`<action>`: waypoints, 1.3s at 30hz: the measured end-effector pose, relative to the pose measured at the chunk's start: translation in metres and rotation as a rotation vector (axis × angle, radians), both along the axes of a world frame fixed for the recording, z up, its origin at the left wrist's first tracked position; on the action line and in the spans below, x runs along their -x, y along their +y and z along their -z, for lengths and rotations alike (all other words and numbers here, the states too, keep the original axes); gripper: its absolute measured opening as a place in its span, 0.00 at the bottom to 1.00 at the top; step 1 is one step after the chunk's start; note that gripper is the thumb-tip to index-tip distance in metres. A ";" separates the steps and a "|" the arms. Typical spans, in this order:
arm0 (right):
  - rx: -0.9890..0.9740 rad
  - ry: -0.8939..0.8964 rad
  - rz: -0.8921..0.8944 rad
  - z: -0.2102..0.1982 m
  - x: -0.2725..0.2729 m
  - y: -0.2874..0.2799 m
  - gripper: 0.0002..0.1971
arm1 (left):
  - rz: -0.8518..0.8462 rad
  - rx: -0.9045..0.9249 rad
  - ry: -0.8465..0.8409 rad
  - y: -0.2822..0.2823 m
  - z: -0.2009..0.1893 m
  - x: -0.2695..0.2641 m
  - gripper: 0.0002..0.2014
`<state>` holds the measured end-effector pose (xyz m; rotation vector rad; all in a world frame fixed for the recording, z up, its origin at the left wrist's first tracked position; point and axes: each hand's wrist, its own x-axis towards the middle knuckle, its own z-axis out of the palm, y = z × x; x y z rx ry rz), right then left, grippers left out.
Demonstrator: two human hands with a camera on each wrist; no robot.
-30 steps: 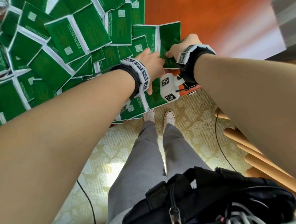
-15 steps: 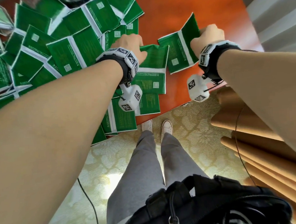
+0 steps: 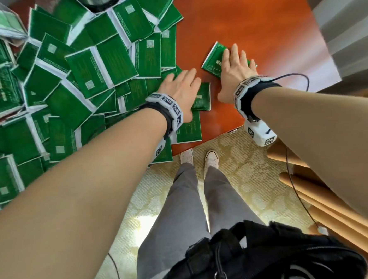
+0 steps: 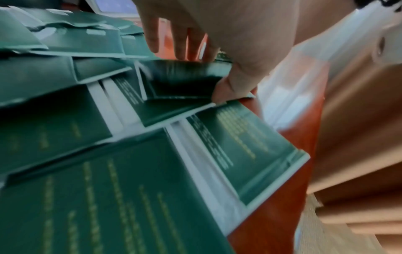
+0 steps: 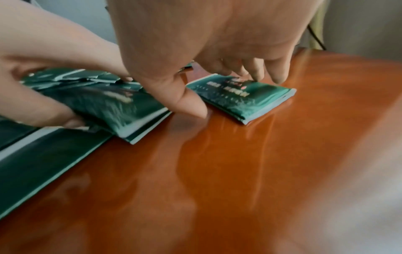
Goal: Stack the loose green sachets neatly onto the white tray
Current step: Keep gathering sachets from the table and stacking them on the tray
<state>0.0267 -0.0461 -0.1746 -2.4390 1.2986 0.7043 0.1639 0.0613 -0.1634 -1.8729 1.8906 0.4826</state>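
At 1 o'clock on table [image 3: 246, 17]: your right hand [image 3: 236, 71] now presses folded sachet [image 3: 213, 60] flat, fingers straight. Left hand [image 3: 181, 90] flat on second sachet [image 3: 203, 97] beside pile [image 3: 89, 80]. White tray unseen.

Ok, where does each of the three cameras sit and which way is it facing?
Head: worn on the head, facing down over the red-brown table and sachet pile; both forearms, left hand, right hand, legs and shoes show.
Left wrist: under the left wrist, looking along the fingers across the pile; palm and thumb show.
Right wrist: under the right wrist, looking along the table at the folded sachet; both hands show.
Shared: head and right wrist views both show that folded sachet under the right fingers.
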 end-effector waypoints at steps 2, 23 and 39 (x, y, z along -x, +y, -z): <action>0.056 -0.029 -0.005 0.013 0.000 0.007 0.48 | 0.015 -0.047 -0.018 0.006 0.010 0.009 0.55; 0.044 -0.058 -0.013 0.002 -0.006 -0.019 0.33 | -0.027 0.118 -0.002 -0.013 -0.002 0.015 0.29; 0.385 -0.410 -0.441 -0.256 -0.075 -0.050 0.37 | -0.327 0.500 -0.348 -0.027 -0.265 -0.081 0.28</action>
